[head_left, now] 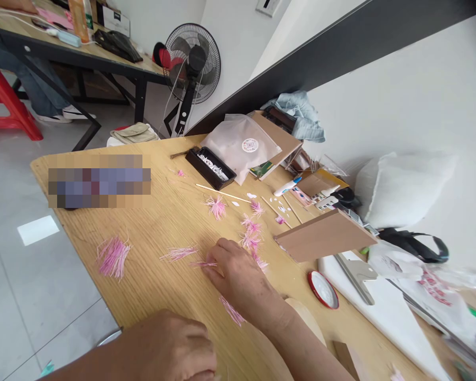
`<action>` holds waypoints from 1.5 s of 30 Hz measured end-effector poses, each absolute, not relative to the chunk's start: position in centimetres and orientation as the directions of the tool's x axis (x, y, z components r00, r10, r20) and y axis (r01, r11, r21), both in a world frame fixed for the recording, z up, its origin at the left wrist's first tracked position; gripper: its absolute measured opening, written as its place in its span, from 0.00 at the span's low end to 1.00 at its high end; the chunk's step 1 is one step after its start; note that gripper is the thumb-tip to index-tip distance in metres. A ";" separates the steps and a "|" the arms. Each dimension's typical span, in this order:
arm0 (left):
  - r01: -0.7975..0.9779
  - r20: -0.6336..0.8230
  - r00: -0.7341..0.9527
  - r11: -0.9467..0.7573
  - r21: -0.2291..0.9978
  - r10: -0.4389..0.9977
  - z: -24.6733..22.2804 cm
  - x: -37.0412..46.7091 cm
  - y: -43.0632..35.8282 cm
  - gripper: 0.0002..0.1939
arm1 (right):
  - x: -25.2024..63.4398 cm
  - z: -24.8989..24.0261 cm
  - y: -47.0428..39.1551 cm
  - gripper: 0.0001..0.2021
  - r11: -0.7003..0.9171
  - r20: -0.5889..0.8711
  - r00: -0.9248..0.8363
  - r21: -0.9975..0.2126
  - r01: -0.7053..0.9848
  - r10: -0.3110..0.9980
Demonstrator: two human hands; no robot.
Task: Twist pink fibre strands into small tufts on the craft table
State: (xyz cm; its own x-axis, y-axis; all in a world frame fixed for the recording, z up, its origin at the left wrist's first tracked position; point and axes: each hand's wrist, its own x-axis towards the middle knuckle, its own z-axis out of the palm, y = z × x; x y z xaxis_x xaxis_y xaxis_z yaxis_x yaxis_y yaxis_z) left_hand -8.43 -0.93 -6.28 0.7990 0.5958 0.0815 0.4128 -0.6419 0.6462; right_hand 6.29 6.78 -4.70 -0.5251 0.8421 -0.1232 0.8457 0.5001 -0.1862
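Observation:
My right hand (234, 272) reaches over the middle of the wooden table, its fingers pinched on a small tuft of pink thread-like strands (200, 264). Just left of it lies another loose bundle of pink strands (179, 253). A thicker pink bundle (114, 257) rests farther left, and a thin one (230, 311) is below my right wrist. Beyond the hand, several fluffy pink tufts (250, 226) sit in a row. Close to me, my left hand (178, 346) is closed with curled fingers; whatever they may hold is hidden.
A black tray (211, 168) of white bits stands at the back, beside a frosted bag (238, 140). Thin sticks (223, 192) lie ahead. To the right are a brown board (325, 235), a red-rimmed lid (322, 290) and a clipboard (357, 276). A blurred-out object (99, 181) lies far left.

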 end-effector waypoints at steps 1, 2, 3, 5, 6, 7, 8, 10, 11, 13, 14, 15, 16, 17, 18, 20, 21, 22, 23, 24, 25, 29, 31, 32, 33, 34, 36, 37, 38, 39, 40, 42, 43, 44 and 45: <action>0.413 0.086 0.794 -0.639 0.649 0.601 -6.4 -8.4 -0.9 0.14 | 6.3 -4.7 6.8 0.05 0.504 -0.123 -0.529 -0.186 0.844 0.840; 0.413 0.094 0.786 -0.631 0.656 0.611 -6.5 -8.4 -0.9 0.15 | 6.3 -4.7 6.9 0.06 0.508 -0.125 -0.532 -0.184 0.842 0.837; 0.412 0.106 0.776 -0.626 0.663 0.622 -6.7 -8.4 -0.9 0.15 | 6.4 -4.7 6.9 0.08 0.508 -0.131 -0.533 -0.180 0.842 0.836; 0.403 0.128 0.762 -0.620 0.673 0.635 -6.9 -8.4 -0.9 0.15 | 6.4 -4.5 6.9 0.08 0.500 -0.146 -0.526 -0.180 0.847 0.838; 0.398 0.133 0.762 -0.621 0.675 0.634 -6.9 -8.3 -0.9 0.16 | 6.4 -4.5 6.9 0.07 0.493 -0.144 -0.519 -0.183 0.850 0.842; 0.401 0.130 0.765 -0.624 0.671 0.631 -6.9 -8.3 -0.9 0.16 | 6.4 -4.5 6.8 0.06 0.486 -0.135 -0.512 -0.185 0.854 0.848; 0.405 0.119 0.769 -0.623 0.669 0.628 -6.8 -8.3 -0.9 0.16 | 6.4 -4.5 6.8 0.05 0.484 -0.123 -0.509 -0.188 0.855 0.852; 0.416 0.091 0.781 -0.623 0.662 0.618 -6.6 -8.2 -0.9 0.14 | 6.4 -4.6 6.8 0.05 0.497 -0.105 -0.519 -0.178 0.849 0.849; 0.412 0.082 0.789 -0.624 0.665 0.608 -6.5 -8.2 -0.8 0.14 | 6.4 -4.7 6.8 0.06 0.509 -0.102 -0.528 -0.166 0.845 0.843; 0.405 0.076 0.798 -0.625 0.667 0.598 -6.3 -8.3 -0.7 0.13 | 6.3 -4.9 6.8 0.08 0.534 -0.100 -0.547 -0.130 0.835 0.831; 0.398 0.081 0.802 -0.632 0.665 0.591 -6.3 -8.4 -0.6 0.13 | 6.2 -5.0 6.9 0.09 0.543 -0.098 -0.553 -0.111 0.832 0.827; 0.400 0.083 0.803 -0.637 0.659 0.590 -6.2 -8.5 -0.5 0.13 | 6.2 -5.1 6.9 0.09 0.548 -0.094 -0.556 -0.096 0.831 0.826; 0.399 0.087 0.805 -0.644 0.653 0.587 -6.1 -8.6 -0.5 0.13 | 6.1 -5.1 6.9 0.09 0.548 -0.095 -0.555 -0.088 0.832 0.827; 0.400 0.087 0.807 -0.650 0.646 0.584 -6.0 -8.7 -0.5 0.13 | 6.1 -5.0 6.9 0.09 0.543 -0.097 -0.550 -0.091 0.835 0.829; 0.402 0.084 0.809 -0.653 0.642 0.582 -6.0 -8.7 -0.5 0.12 | 6.2 -4.9 6.9 0.09 0.533 -0.099 -0.542 -0.103 0.840 0.835; 0.415 0.069 0.806 -0.643 0.644 0.589 -5.8 -8.8 -0.6 0.12 | 6.4 -4.5 6.9 0.08 0.505 -0.098 -0.521 -0.145 0.851 0.848; 0.426 0.059 0.798 -0.629 0.650 0.600 -5.8 -8.8 -0.7 0.12 | 6.6 -4.2 6.8 0.08 0.490 -0.093 -0.509 -0.170 0.855 0.856; 0.433 0.049 0.791 -0.615 0.659 0.610 -5.8 -8.7 -0.8 0.12 | 6.8 -3.8 6.6 0.07 0.476 -0.086 -0.498 -0.193 0.858 0.863; 0.444 0.040 0.780 -0.598 0.667 0.624 -5.9 -8.7 -0.9 0.12 | 7.1 -3.4 6.4 0.08 0.461 -0.076 -0.485 -0.212 0.861 0.871; 0.449 0.039 0.770 -0.586 0.675 0.636 -6.0 -8.7 -1.0 0.13 | 7.3 -2.9 6.1 0.08 0.446 -0.068 -0.471 -0.229 0.865 0.880; 0.448 0.042 0.762 -0.574 0.685 0.646 -6.2 -8.6 -1.0 0.13 | 7.6 -2.4 5.7 0.08 0.429 -0.057 -0.454 -0.244 0.870 0.889; 0.447 0.076 0.678 -0.492 0.747 0.732 -7.0 -8.8 -0.8 0.13 | 8.8 -0.8 3.1 0.10 0.367 -0.014 -0.385 -0.274 0.889 0.923; 0.459 0.096 0.567 -0.410 0.788 0.818 -7.1 -8.9 -0.7 0.13 | 9.5 -0.5 1.2 0.09 0.333 0.007 -0.343 -0.265 0.905 0.939; 0.450 0.100 0.524 -0.374 0.811 0.846 -7.1 -9.0 -0.7 0.11 | 9.9 -0.5 0.1 0.09 0.313 0.016 -0.320 -0.260 0.913 0.947; 0.436 0.100 0.496 -0.347 0.830 0.863 -7.0 -9.1 -0.8 0.11 | 10.3 -0.6 -1.0 0.09 0.289 0.020 -0.294 -0.258 0.922 0.956; 0.425 0.097 0.483 -0.330 0.843 0.870 -7.0 -9.1 -1.0 0.10 | 10.6 -0.8 -2.2 0.08 0.264 0.024 -0.267 -0.260 0.929 0.963; 0.408 0.097 0.490 -0.326 0.853 0.866 -6.8 -8.9 -1.6 0.11 | 11.4 -1.6 -4.2 0.08 0.205 0.014 -0.209 -0.267 0.942 0.978; 0.403 0.102 0.501 -0.336 0.851 0.860 -6.7 -8.7 -2.0 0.11 | 11.7 -2.1 -5.2 0.08 0.163 0.002 -0.169 -0.267 0.950 0.986; 0.398 0.113 0.514 -0.353 0.847 0.850 -6.6 -8.4 -2.3 0.12 | 12.0 -2.7 -6.0 0.08 0.115 -0.016 -0.124 -0.262 0.958 0.992; 0.394 0.128 0.526 -0.374 0.839 0.841 -6.5 -8.0 -2.7 0.13 | 12.2 -3.1 -6.7 0.08 0.062 -0.039 -0.074 -0.253 0.965 0.996; 0.395 0.142 0.537 -0.396 0.829 0.832 -6.4 -7.6 -3.0 0.14 | 12.3 -3.6 -7.3 0.09 0.009 -0.065 -0.026 -0.243 0.970 0.998; 0.406 0.164 0.552 -0.434 0.804 0.818 -6.4 -6.6 -3.5 0.16 | 12.5 -4.3 -8.1 0.09 -0.077 -0.111 0.054 -0.217 0.973 0.992; 0.414 0.170 0.558 -0.451 0.791 0.812 -6.4 -6.2 -3.6 0.16 | 12.5 -4.5 -8.4 0.09 -0.099 -0.122 0.074 -0.206 0.974 0.990; 0.423 0.176 0.564 -0.466 0.777 0.806 -6.5 -5.8 -3.8 0.16 | 12.5 -4.7 -8.6 0.09 -0.108 -0.125 0.084 -0.198 0.974 0.989; 0.431 0.181 0.570 -0.480 0.764 0.801 -6.6 -5.4 -3.9 0.17 | 12.5 -4.9 -8.7 0.09 -0.110 -0.120 0.088 -0.192 0.975 0.989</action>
State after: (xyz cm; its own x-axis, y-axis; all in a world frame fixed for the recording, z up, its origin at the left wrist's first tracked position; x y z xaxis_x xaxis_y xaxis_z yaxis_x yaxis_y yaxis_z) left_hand -5.39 -3.87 -6.56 0.5700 0.8014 0.1813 0.4311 -0.4796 0.7643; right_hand 12.49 -8.70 -4.88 0.0878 0.9889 -0.1195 0.9752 -0.1099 -0.1923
